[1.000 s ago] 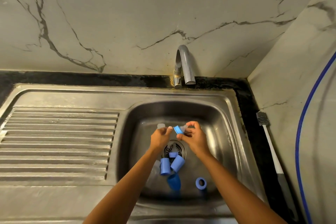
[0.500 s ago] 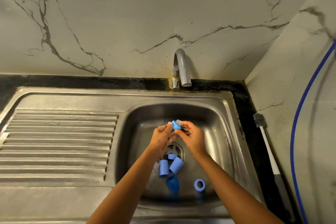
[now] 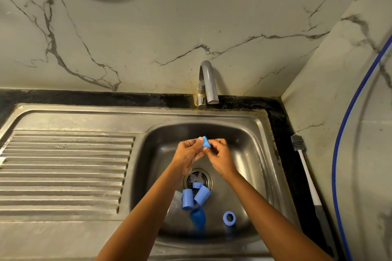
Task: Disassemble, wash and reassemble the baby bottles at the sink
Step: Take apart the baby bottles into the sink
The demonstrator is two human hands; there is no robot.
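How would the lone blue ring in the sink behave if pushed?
The ring looks small, hollow plastic: probably light and stiff. On the smooth steel sink it would likely slide easily, or roll if tipped on edge.

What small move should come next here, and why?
Probably drop the small blue plastic piece into the steel sink basin: the left hand and right hand both pinch it, blue cylindrical caps and a blue ring lie loose there, and the curved metal tap shows no water.

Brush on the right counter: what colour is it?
Brush: white shaft, grey bristles, dark grip; head view.
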